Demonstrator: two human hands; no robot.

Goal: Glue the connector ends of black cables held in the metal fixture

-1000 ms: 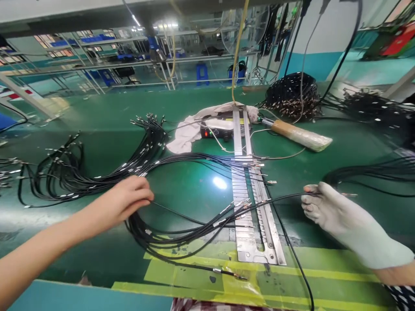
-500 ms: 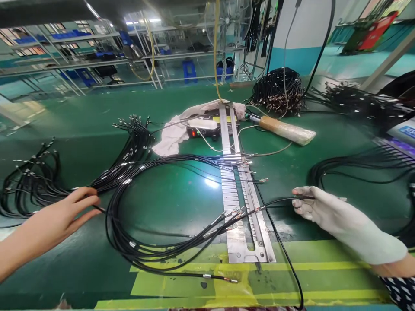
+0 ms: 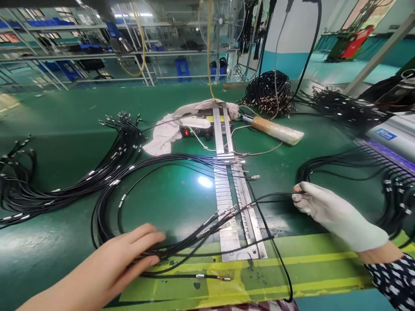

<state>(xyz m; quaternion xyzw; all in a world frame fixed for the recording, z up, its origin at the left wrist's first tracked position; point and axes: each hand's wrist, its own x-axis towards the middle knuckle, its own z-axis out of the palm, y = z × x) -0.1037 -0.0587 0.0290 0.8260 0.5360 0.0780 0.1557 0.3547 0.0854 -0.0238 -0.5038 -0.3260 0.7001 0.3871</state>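
On the green surface, the middle is taken up by a slotted metal bar, laid lengthwise away from the person, its far end by a black box and a white cloth. A wrapped handle is seen to the right of the box, and a yellow hose is hung above. The far right is crowded by a dark cable heap and a white machine; the left is filled by a cable bundle. The near edge is covered with yellow tape. The held cable's path is crossed, just right of the bar, by a second cable; which is uppermost cannot be told.

The black cable is pinched between closed thumb and fingers of the gloved right hand, its end hidden there. Its long axis is run from the glove leftward and slightly toward the person, across the bar, beside the strands of a wide loop. Both sets of loop ends are pointed right. The bare left hand is laid over the loop's near side, fingers and thumb slightly parted; whether any strand is gripped cannot be told.
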